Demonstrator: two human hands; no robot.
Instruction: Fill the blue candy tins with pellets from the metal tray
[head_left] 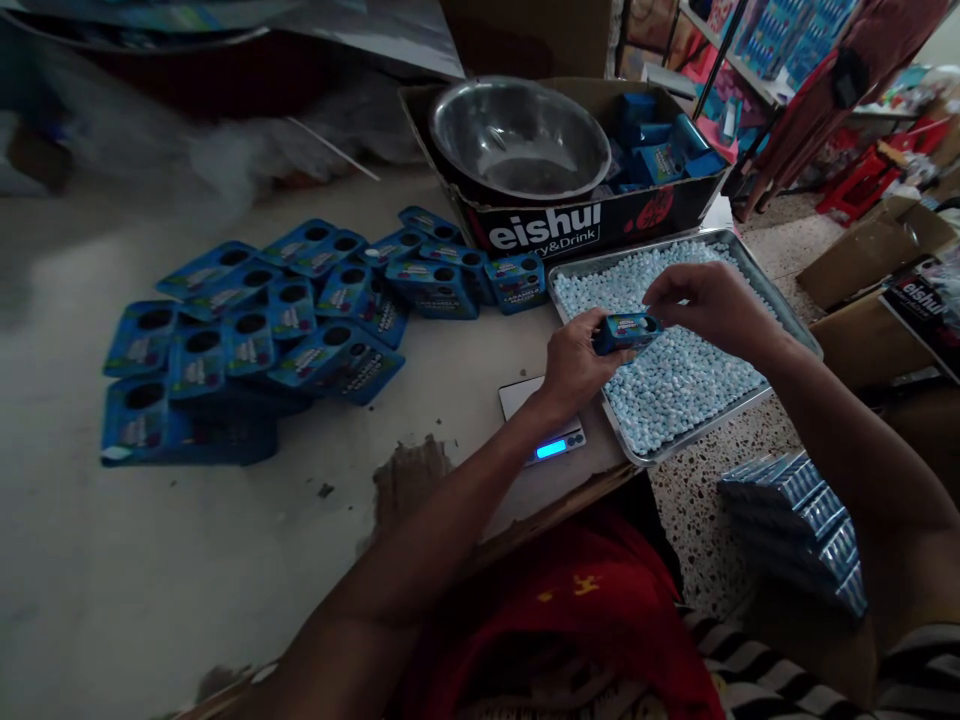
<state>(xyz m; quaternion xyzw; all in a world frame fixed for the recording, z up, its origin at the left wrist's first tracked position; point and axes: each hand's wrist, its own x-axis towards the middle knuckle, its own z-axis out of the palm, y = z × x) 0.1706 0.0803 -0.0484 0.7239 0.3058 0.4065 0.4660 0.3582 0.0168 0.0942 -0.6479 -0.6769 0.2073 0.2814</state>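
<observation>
A small blue box is in my left hand, held over the left part of a metal tray full of pale blue and white candies. Just above the box's right end is my right hand, its thumb and fingertips pinched together; whatever they hold is too small to make out. A digital scale with a lit blue display lies partly under my left wrist. Many similar blue boxes, with dark round openings on top, are grouped on the table to the left.
Behind the tray, a black carton holds a steel bowl and more blue packages. Wrapped blue packs are stacked low at the right. Brown cardboard boxes and a red stool stand farther right.
</observation>
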